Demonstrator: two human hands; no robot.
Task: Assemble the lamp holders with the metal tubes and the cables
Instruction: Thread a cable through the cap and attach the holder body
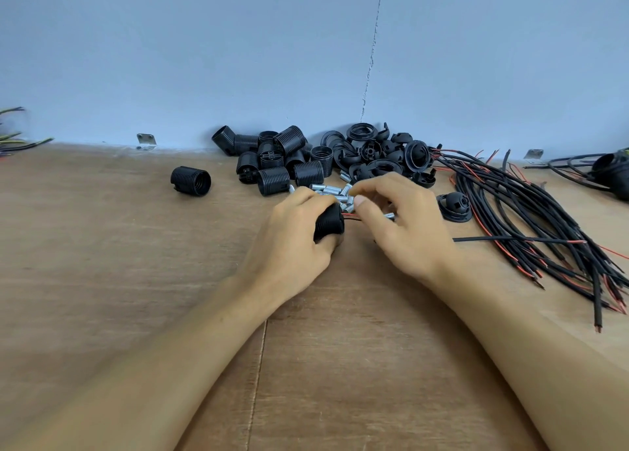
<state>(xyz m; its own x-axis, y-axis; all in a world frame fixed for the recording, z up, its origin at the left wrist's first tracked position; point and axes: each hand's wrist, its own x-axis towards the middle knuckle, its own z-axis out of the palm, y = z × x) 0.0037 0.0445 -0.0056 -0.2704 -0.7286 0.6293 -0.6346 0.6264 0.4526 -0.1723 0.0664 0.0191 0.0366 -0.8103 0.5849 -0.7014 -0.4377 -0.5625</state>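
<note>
My left hand (292, 236) grips a black lamp holder (329, 224) just above the wooden table. Thin red and black wires (350, 216) stick out of its right end. My right hand (398, 226) pinches those wires close to the holder, and the black cable (503, 238) runs out to the right from under this hand. A small pile of silver metal tubes (335, 191) lies right behind both hands. Further back sits a heap of ribbed black holder bodies (282, 157), with black caps and rings (381, 154) beside it.
A bundle of black and red cables (544, 219) fans across the right of the table (136, 280). One holder body (190, 181) lies alone at the left, one cap (454, 206) by my right hand. Assembled pieces (609, 174) rest at the far right. A blue wall closes the back.
</note>
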